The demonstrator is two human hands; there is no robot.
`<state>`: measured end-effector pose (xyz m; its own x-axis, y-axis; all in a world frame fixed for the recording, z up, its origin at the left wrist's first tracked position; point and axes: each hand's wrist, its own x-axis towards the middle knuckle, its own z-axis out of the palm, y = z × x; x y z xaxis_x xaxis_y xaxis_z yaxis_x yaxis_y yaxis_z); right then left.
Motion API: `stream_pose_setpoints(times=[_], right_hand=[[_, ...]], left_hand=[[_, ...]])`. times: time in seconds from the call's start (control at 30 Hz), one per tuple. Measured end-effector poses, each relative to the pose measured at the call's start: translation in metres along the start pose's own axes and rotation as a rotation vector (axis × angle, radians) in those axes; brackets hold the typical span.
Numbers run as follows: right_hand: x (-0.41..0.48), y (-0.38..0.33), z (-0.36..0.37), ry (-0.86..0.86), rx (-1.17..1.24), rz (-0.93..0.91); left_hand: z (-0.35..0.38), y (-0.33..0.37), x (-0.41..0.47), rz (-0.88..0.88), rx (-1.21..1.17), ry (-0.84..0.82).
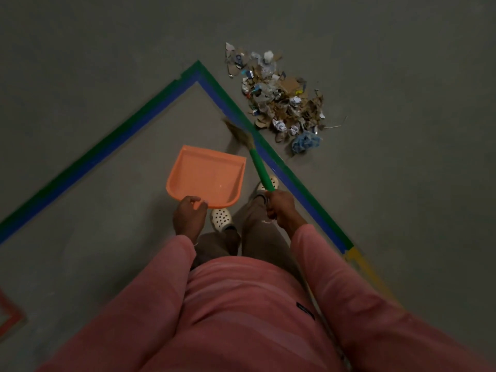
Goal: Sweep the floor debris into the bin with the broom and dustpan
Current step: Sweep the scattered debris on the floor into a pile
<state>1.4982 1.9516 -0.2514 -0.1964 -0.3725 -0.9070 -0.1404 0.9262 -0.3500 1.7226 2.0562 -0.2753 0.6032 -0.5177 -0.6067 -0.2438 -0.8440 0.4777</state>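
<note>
- Firstly, at the far left edge, a corner of red tape [12, 316] is stuck on the grey floor [80, 49].
- A double line of green and blue tape [88, 159] makes a sharp angle on the floor, and the person stands inside it.
- The left hand [189, 214] holds the near rim of the orange dustpan [206, 175]; its fingers [200, 203] are curled over the rim. I cannot tell if the dustpan touches the floor.
- Two white clogs [221, 218] with holes show just beside the dustpan, under the hands.
- The right hand [280, 206] is clenched around the green handle of the broom [259, 167]. The straw bristles [237, 131] point forward, at the inner side of the blue tape.
- The debris [279, 98] lies in one pile on the floor outside the tape angle, near the bristles but apart from them: cardboard pieces, crumpled paper, and a blue crumpled lump [306, 142] at its near end.
- A piece of yellow tape [359, 261] continues the line at the right.
</note>
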Motion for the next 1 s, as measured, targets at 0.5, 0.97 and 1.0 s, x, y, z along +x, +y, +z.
stream_pose_setpoints(times=[0.5,0.97,1.0], right_hand=[[-0.002,0.092,-0.081,0.174,-0.534,-0.025],[0.01,0.037,-0.056,0.021,-0.447,-0.177],[0.018,0.027,-0.051,0.001,-0.336,-0.107]], left_hand=[[0.01,0.011,0.0,0.126,0.091,-0.158],[0.003,0.02,0.009,0.113,0.082,-0.07],[0.001,0.023,0.01,0.117,0.087,-0.061]])
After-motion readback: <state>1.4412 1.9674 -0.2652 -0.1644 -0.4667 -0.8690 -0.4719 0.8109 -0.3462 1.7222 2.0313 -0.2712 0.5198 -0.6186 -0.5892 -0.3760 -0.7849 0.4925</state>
